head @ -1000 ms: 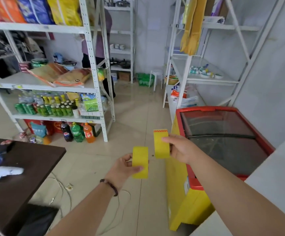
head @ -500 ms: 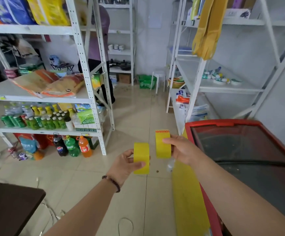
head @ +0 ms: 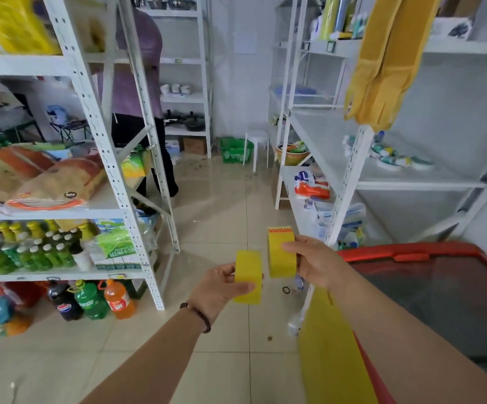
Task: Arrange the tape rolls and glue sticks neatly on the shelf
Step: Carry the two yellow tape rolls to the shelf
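Observation:
I hold two yellow tape rolls edge-on in front of me, over the tiled floor. My left hand (head: 217, 288) grips one yellow tape roll (head: 247, 275). My right hand (head: 315, 262) grips the other yellow tape roll (head: 280, 253), which has a red-patterned end at its top and sits slightly higher. The two rolls are a small gap apart. A white shelf (head: 405, 182) on the right carries several small rolls and sticks (head: 394, 158), blurred. No glue stick is clear enough to tell.
A red-rimmed, yellow-sided chest freezer (head: 429, 290) stands low at the right. A white rack (head: 111, 158) with bottles and bags fills the left. A person in purple (head: 140, 91) stands behind it. A green basket (head: 235, 150) and a white stool (head: 257, 141) sit at the aisle's far end.
The view has moved forward and turned right along the aisle; the dark table at the lower left has dropped out of sight. Both hands keep the same grip on the rolls.

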